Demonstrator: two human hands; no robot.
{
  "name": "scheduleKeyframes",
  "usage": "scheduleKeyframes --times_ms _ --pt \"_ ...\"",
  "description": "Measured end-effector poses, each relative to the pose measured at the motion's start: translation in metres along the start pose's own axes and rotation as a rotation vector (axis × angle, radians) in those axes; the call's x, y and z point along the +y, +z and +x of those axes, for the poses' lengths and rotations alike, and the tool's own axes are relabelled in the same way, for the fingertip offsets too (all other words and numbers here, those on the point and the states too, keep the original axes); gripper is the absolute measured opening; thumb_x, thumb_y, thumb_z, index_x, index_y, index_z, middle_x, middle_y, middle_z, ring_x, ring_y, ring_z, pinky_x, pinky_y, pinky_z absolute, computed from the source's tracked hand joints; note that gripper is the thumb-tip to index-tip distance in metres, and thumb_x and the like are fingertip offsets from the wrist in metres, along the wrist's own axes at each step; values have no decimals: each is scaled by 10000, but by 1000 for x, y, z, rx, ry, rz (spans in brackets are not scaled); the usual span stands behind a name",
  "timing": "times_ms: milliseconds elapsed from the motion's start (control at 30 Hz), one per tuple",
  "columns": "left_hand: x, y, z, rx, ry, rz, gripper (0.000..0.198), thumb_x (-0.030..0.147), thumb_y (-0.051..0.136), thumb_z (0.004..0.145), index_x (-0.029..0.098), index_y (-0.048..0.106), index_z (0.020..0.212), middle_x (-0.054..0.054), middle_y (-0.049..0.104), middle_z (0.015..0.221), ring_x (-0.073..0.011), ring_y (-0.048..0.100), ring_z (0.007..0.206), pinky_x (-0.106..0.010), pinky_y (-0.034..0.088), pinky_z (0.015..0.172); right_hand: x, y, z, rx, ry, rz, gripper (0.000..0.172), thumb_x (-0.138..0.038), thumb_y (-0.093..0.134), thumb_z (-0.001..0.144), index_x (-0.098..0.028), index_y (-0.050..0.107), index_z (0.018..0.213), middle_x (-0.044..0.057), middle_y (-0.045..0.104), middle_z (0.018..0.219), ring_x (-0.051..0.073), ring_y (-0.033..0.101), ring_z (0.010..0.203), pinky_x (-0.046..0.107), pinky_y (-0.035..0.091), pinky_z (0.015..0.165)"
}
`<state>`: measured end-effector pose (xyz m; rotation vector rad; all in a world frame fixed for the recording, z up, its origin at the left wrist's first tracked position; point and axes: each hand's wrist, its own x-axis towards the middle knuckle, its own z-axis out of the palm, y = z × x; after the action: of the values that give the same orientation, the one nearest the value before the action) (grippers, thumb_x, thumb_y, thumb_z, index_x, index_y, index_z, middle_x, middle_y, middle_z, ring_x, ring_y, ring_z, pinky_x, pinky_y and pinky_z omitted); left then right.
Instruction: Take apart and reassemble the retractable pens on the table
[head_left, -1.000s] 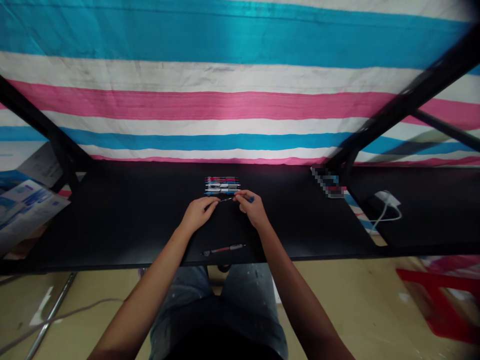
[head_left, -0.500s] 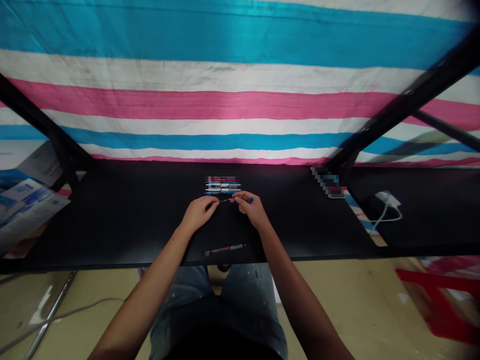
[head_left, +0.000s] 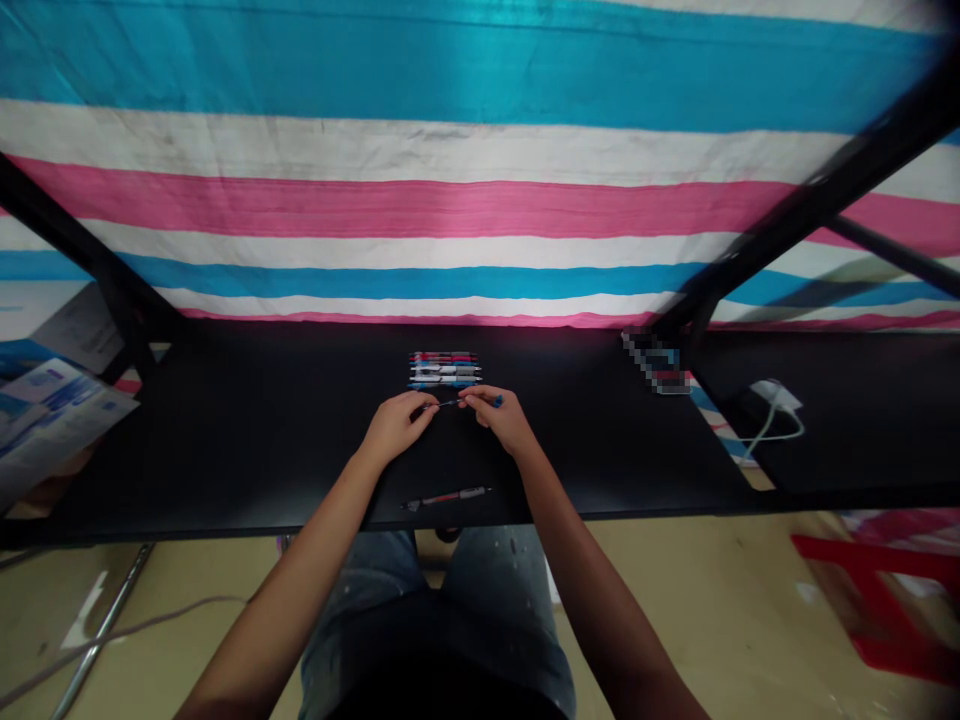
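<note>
A slim, partly hidden pen (head_left: 449, 403) is pinched by the left hand (head_left: 397, 424) and the right hand (head_left: 505, 418), just nearside of a row of pens (head_left: 444, 370) on the black table (head_left: 255, 430); near its front edge (head_left: 210, 533), a grey-and-red pen (head_left: 448, 497) is seen.

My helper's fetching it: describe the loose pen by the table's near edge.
Find the black table in front of the striped sheet. By its near edge, roughly midway along, lies a dark pen with a reddish midsection. Unlike the row of pens farther back, it lies alone, unheld.
</note>
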<state>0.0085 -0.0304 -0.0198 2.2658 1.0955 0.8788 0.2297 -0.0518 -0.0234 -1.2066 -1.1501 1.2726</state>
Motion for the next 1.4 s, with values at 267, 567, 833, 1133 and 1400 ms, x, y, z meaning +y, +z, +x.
scheduleKeyframes --times_ms 267,567,833,1133,1400 --pt "2 -1 0 2 -8 7 205 333 550 995 215 718 1007 -57 760 1011 -216 710 927 -344 544 837 5 -3 1 -22 -30 -57 342 -472 750 771 -179 776 945 44 698 783 86 408 508 245 298 475" --pt "2 -1 0 12 -12 -1 178 314 565 984 206 705 1001 -47 743 965 -189 680 821 -320 524 766 3 -2 0 -36 -48 -94 345 -461 762 772 -181 766 973 -24 542 639 106 426 557 249 326 517" --pt "3 -3 2 44 -9 -30 179 283 553 977 182 700 988 -56 712 935 -173 640 770 -298 488 702 14 -3 7 67 -83 133 317 -252 669 750 -199 760 1049 -17 569 805 102 490 667 259 409 653" --pt "3 -4 4 61 -12 -37 159 267 548 972 182 681 958 -44 674 891 -160 600 731 -293 466 687 13 -3 9 132 -130 260 434 -605 635 887 -199 757 980 41 632 838 147 564 742 291 472 704" --pt "2 -4 4 55 -19 -30 160 275 554 971 182 680 946 -41 667 884 -159 603 734 -286 463 681 9 -2 4 76 -75 232 467 -655 652 865 -193 703 815 -32 475 582 107 389 499 285 357 539"
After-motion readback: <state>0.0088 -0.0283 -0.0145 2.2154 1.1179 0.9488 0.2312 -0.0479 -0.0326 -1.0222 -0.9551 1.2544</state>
